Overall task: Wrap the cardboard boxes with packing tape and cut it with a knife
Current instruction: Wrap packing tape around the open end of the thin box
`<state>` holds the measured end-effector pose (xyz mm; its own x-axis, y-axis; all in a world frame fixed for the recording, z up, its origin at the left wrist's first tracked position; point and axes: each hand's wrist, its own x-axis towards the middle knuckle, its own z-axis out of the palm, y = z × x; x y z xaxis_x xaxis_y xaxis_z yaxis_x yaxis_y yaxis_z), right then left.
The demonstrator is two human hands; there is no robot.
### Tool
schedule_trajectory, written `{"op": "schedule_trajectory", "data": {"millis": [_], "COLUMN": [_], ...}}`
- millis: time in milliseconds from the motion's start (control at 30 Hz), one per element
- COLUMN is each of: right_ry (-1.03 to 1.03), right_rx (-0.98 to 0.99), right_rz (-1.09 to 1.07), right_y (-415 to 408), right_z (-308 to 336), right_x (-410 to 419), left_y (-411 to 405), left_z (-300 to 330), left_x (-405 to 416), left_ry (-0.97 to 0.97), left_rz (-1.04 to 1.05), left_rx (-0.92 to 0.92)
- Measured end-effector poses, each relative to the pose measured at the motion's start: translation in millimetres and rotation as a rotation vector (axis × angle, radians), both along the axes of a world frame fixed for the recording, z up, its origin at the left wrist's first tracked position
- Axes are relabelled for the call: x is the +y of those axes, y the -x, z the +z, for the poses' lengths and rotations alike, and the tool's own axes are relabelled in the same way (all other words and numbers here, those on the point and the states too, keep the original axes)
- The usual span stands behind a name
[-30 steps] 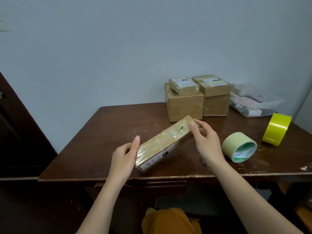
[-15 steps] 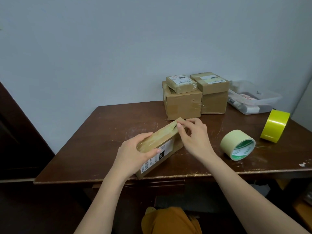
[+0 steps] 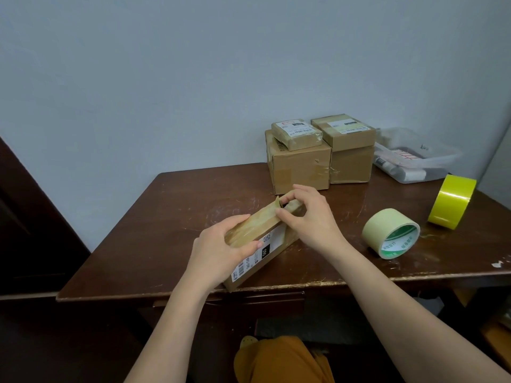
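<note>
A long flat cardboard box (image 3: pixel 265 239), taped over and bearing a white label, stands on its edge near the front of the dark wooden table (image 3: pixel 171 217). My left hand (image 3: pixel 221 250) grips its near end, thumb on the labelled side. At the far end my right hand (image 3: pixel 307 217) pinches a raised bit of tape or flap on the box's top edge. A pale green tape roll (image 3: pixel 391 233) lies to the right of my right hand. A bright yellow tape roll (image 3: pixel 452 201) stands farther right. No knife is in view.
Four taped cardboard boxes (image 3: pixel 320 153) are stacked at the back of the table against the wall. A clear plastic tray (image 3: pixel 414 161) with small items sits at the back right. The table's front edge runs just below the held box.
The box was tipped from lying slanted onto its edge and drawn nearer. My left hand moved from its end onto its top. My right hand closed into a pinch at the far end.
</note>
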<state>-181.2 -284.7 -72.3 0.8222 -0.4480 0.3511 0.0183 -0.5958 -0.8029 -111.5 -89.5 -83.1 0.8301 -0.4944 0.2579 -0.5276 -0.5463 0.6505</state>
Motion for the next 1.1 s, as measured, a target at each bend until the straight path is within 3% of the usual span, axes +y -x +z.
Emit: {"op": "schedule_trajectory", "data": {"millis": [500,767,1100], "right_ry": [-0.148,-0.247,-0.588], "right_rx": [-0.027,-0.035,0.12], "right_rz": [-0.187,-0.178,-0.023], "right_y": [-12.4,-16.3,-17.7], "right_z": [4.6,1.6,11.9], "right_x": [-0.9,-7.0,-22.3], "left_y": [4.1,4.3,4.2], "left_z": [1.4,2.7,2.2], "left_x": [-0.6,-0.2,3.6], "left_ry": [-0.017,-0.012,-0.007], "left_rz": [0.014,0.012,-0.015], "left_rx": [-0.03,-0.014,0.017]}}
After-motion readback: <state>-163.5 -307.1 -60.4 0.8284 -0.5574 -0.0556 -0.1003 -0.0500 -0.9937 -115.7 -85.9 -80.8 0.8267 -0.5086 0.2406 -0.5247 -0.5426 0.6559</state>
